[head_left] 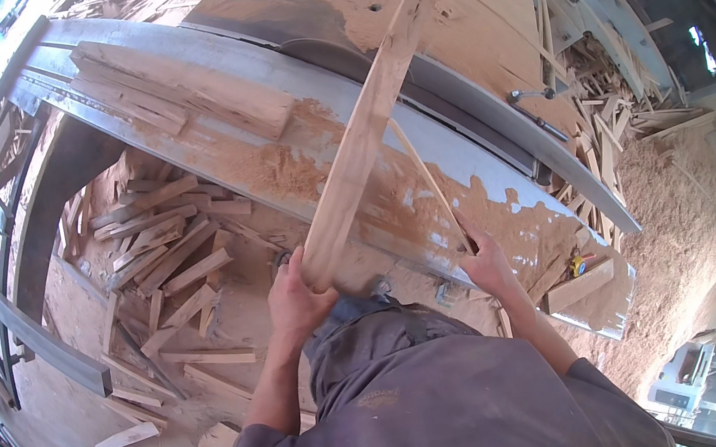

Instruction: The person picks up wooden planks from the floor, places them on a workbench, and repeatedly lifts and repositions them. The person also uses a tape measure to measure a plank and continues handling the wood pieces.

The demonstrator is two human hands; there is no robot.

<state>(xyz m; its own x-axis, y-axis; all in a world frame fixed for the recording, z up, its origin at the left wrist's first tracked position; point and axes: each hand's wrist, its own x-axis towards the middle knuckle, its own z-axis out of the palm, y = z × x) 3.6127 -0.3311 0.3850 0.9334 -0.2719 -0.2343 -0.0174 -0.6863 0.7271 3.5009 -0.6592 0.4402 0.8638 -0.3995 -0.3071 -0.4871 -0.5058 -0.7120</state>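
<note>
My left hand [297, 297] grips the near end of a long wooden board [358, 163], thumb lying over its face. The board slants up and away to the right over the saw table, its far end above the dark rail. A thin wood strip [429, 179] is in my right hand [488, 261], fingers closed round its near end. The strip's far tip meets or passes behind the board's edge; I cannot tell which. Beneath both lies the metal saw table [495, 202], patched with sawdust.
Thick planks [187, 87] lie on the table's left part. A long metal fence [495, 141] runs along the far side. A yellow tape measure [578, 265] and wood blocks [580, 287] sit at the right end. Offcuts [163, 235] are heaped on the floor at left, a sawdust pile [670, 240] at right.
</note>
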